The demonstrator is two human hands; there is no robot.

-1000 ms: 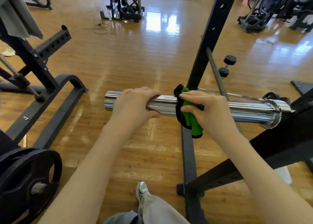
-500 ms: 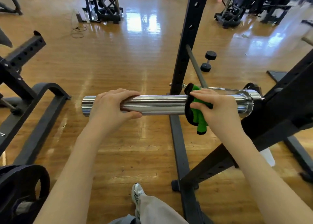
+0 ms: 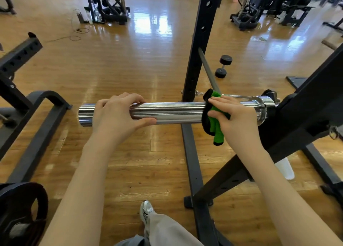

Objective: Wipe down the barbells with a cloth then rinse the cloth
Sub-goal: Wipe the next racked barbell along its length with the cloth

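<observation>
Left hand: I grip the barbell sleeve, steadying it.
Right hand: I clamp the green cloth around it, wiping.

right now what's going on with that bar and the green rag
A person is wiping the chrome barbell sleeve, which sits in a black rack. The left hand grips the sleeve near its free end. The right hand holds a green cloth wrapped round the sleeve close to the collar, with part of the cloth hanging below. The cloth is not yet rinsed.
</observation>
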